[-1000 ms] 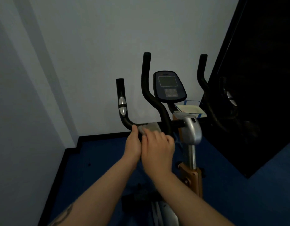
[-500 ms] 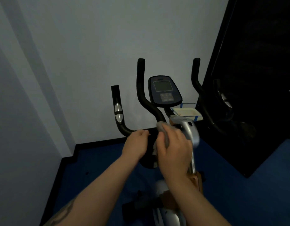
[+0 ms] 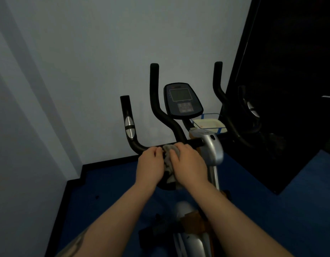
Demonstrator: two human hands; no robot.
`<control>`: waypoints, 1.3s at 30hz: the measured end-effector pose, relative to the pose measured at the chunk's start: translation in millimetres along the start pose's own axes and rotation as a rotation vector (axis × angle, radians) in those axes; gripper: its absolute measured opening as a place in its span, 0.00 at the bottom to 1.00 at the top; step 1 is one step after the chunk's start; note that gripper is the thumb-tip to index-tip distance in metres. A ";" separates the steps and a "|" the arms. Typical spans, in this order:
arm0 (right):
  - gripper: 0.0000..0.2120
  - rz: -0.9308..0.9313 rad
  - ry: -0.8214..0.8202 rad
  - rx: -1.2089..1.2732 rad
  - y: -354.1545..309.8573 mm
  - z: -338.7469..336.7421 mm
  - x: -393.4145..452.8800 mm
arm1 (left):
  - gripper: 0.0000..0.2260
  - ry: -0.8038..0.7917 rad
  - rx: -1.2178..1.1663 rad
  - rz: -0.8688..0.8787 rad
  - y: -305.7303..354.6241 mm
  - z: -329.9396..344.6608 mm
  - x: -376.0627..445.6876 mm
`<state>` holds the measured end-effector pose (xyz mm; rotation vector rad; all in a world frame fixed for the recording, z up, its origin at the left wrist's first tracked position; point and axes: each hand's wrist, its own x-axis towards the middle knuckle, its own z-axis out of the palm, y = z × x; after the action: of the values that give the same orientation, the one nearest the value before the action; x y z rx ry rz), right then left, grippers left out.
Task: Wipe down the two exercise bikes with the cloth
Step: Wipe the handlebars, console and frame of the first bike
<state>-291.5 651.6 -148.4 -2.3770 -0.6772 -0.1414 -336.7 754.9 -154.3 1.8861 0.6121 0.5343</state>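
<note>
i count one exercise bike (image 3: 207, 151) with one console (image 3: 182, 102), one grey cloth (image 3: 168, 160), one tray (image 3: 208, 124), and my two hands.

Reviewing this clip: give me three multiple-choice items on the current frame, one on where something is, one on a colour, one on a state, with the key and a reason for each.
1. Where is the cloth?
A. On the floor
B. Draped over the console
C. On the handlebar's lower crossbar, between the two hands

2. What colour is the floor?
A. Blue
B. Red
C. White

3. What is the state of the console screen?
A. Lit with bright numbers
B. Dark and blank
C. Covered by the cloth

Key:
1 C: the grey cloth sits bunched on the handlebar, with the left hand and the right hand on either side of it.
2 A: the floor around the bike is deep blue.
3 B: the screen shows a dull grey panel with no readout visible.
</note>
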 end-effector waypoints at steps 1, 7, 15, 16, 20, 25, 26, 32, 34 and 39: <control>0.13 0.010 0.002 0.005 -0.6 -1.4 2.1 | 0.17 0.001 0.002 0.002 0.2 0.0 -0.3; 0.14 0.125 0.183 0.388 8.6 15.2 -57.4 | 0.15 0.027 -0.006 0.003 -2.3 1.8 -1.4; 0.08 0.146 0.130 0.357 9.4 10.7 -43.2 | 0.16 0.057 0.003 0.001 -1.4 3.0 -3.0; 0.08 0.172 0.138 0.409 10.1 13.6 -53.3 | 0.16 0.061 0.008 0.005 -0.9 3.0 -3.5; 0.09 0.133 0.064 0.345 17.5 2.6 -48.1 | 0.16 0.067 0.015 0.006 0.3 3.5 -4.2; 0.11 0.128 0.146 0.288 5.7 -5.4 -23.4 | 0.17 0.057 0.029 0.005 -0.3 2.3 -4.9; 0.10 0.133 0.146 0.309 6.7 -0.2 -31.9 | 0.17 0.055 0.033 0.007 0.0 2.0 -5.4; 0.10 0.119 0.081 0.258 18.6 -8.2 -38.6 | 0.18 0.066 0.066 0.021 0.1 2.8 -6.2; 0.11 0.110 0.194 0.269 14.2 -23.3 -11.6 | 0.18 0.068 0.066 0.022 0.6 3.0 -5.9; 0.11 0.091 0.083 0.168 11.8 -8.1 -12.5 | 0.17 0.054 0.053 0.024 -0.2 2.5 -5.6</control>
<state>-295.8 633.4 -152.1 -2.2231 -0.5200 -0.1371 -339.5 749.7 -155.8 1.9362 0.6453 0.5909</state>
